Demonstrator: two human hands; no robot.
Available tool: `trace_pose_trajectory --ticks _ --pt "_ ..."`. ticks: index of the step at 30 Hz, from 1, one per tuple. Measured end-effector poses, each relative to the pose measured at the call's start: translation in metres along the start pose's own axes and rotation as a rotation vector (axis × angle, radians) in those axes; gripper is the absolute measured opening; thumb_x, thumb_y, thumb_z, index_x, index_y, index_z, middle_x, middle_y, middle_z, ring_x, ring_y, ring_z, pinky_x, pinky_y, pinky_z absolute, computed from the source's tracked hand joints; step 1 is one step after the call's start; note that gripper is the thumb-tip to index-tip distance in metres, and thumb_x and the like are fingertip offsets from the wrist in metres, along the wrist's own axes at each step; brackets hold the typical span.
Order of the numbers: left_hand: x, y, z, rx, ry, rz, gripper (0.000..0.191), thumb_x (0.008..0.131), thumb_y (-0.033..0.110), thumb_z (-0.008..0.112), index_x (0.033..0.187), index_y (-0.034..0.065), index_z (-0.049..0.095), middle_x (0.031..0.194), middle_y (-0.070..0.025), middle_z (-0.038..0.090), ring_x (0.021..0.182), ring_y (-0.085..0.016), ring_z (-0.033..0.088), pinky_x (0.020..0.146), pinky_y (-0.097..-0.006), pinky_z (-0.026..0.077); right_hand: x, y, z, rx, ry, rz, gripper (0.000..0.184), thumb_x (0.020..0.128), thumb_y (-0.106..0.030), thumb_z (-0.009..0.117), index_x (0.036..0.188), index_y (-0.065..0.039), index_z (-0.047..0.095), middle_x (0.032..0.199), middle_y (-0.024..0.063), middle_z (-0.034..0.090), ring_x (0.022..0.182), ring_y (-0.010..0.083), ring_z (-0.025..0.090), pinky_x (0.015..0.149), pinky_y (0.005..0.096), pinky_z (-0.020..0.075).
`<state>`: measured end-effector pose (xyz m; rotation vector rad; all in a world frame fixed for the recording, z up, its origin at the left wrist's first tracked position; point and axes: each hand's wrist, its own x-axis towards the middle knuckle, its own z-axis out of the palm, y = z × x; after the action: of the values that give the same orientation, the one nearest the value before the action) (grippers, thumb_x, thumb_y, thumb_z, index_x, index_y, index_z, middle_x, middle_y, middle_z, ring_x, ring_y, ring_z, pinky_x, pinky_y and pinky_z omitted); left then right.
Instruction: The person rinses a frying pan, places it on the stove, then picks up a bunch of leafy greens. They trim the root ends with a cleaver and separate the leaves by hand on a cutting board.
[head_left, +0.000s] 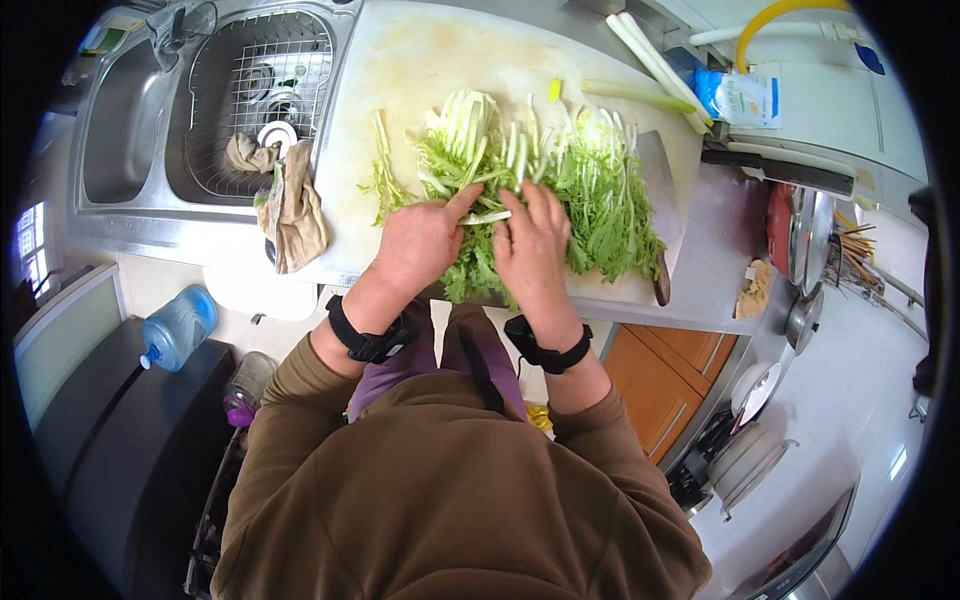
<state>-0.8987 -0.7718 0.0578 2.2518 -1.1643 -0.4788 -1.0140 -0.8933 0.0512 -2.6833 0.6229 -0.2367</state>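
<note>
Frilly green leaves with pale stalks, like frisée, lie in two main heaps on a large white cutting board (405, 45). My left hand (424, 236) is at the left heap (465, 127), its fingers at a pale stalk (486, 218); whether they grip it is unclear. My right hand (532, 232) rests on the leaves beside it, fingers bent and pointing away from me; what lies beneath them is hidden. The right heap (611, 202) partly covers the broad blade of a cleaver (660, 176), whose dark handle points towards me. A small separate sprig (384, 169) lies at the left.
Left of the board is a double steel sink (124, 127) with a wire basket (289, 52) and a beige cloth (296, 217) over its edge. Leeks or scallions (652, 64) lie at the back right, near a blue-and-white packet (739, 97). Pan lids (810, 232) stand at the right.
</note>
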Motion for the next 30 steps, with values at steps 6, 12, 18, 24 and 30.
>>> trace_pose_trajectory --ticks 6,12,18,24,30 --pt "-0.020 -0.028 -0.015 0.050 0.018 -0.184 0.039 0.076 0.008 0.057 0.112 0.0208 0.062 0.075 -0.0115 0.064 0.066 -0.030 0.062 0.060 -0.0399 0.050 0.000 0.028 -0.011 -0.034 0.049 0.041 0.035 0.079 -0.010 0.059 0.114 -0.005 0.060 0.123 0.0168 0.051 0.117 0.0338 0.044 0.099 0.0435 0.0325" --pt "-0.030 -0.039 -0.019 -0.058 0.096 -0.208 0.040 0.075 0.004 0.056 0.112 0.0175 0.063 0.083 -0.0139 0.065 0.067 -0.030 0.063 0.061 -0.0373 0.051 0.005 0.031 -0.023 0.087 0.067 0.043 0.037 0.080 -0.006 0.059 0.117 -0.006 0.059 0.125 0.0188 0.048 0.113 0.0353 0.046 0.095 0.0436 0.0370" --pt "-0.041 -0.042 -0.018 -0.590 0.276 -0.310 0.036 0.082 0.001 0.056 0.117 0.0098 0.061 0.081 -0.0035 0.065 0.060 -0.007 0.050 0.057 -0.0211 0.042 0.012 0.024 -0.039 0.122 0.113 0.019 0.032 0.081 -0.008 0.060 0.113 -0.008 0.060 0.122 0.0189 0.049 0.111 0.0359 0.047 0.094 0.0450 0.0371" --pt "-0.049 -0.049 -0.021 -0.875 0.277 -0.515 0.018 0.091 0.008 0.054 0.107 0.0033 0.062 0.078 0.0066 0.055 0.061 -0.001 0.038 0.054 -0.0160 0.031 0.032 0.022 -0.029 0.164 0.116 -0.102 0.022 0.076 -0.009 0.067 0.098 -0.008 0.064 0.097 0.0096 0.057 0.093 0.0272 0.053 0.082 0.0393 0.0413" --pt "-0.052 -0.043 -0.017 -0.904 0.274 -0.473 0.017 0.091 0.010 0.055 0.105 0.0036 0.062 0.073 0.0077 0.052 0.062 0.000 0.038 0.055 -0.0166 0.029 0.059 0.011 0.002 -0.084 0.026 -0.187 0.012 0.072 -0.010 0.069 0.083 -0.008 0.063 0.081 0.0078 0.052 0.082 0.0257 0.051 0.074 0.0378 0.0405"
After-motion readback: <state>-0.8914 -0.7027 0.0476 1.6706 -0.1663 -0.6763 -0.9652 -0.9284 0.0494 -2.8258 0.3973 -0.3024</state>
